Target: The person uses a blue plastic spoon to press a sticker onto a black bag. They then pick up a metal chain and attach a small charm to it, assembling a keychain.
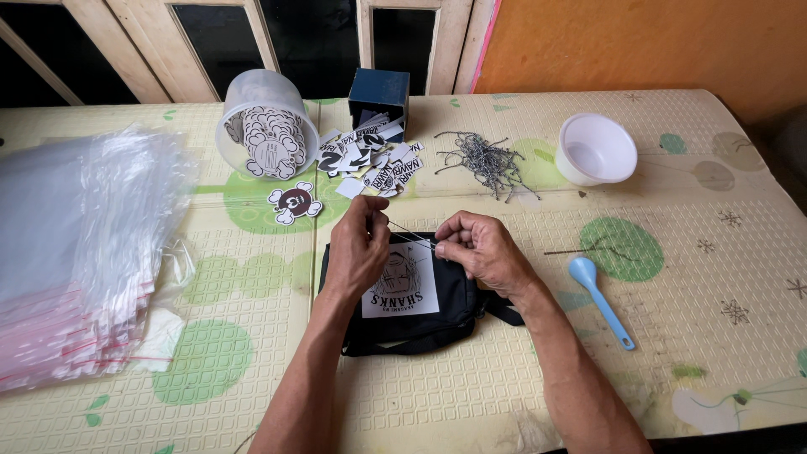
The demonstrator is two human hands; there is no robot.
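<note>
Both hands, left hand (357, 252) and right hand (477, 248), pinch one thin cord (409, 234), fingertips seemingly clamped on it, above one black pouch (458, 307) bearing one printed card (403, 286).

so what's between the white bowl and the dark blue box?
Head view: a loose pile of short grey ball chains lies on the mat between the white bowl and the dark blue box.

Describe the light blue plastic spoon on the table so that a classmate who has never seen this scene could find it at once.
Start at the yellow patterned table and find the green circle on its right side. Just below-left of it lies the spoon, bowl up, handle slanting down-right. It is the only blue utensil, lying right of the right hand and below the white bowl.
</note>
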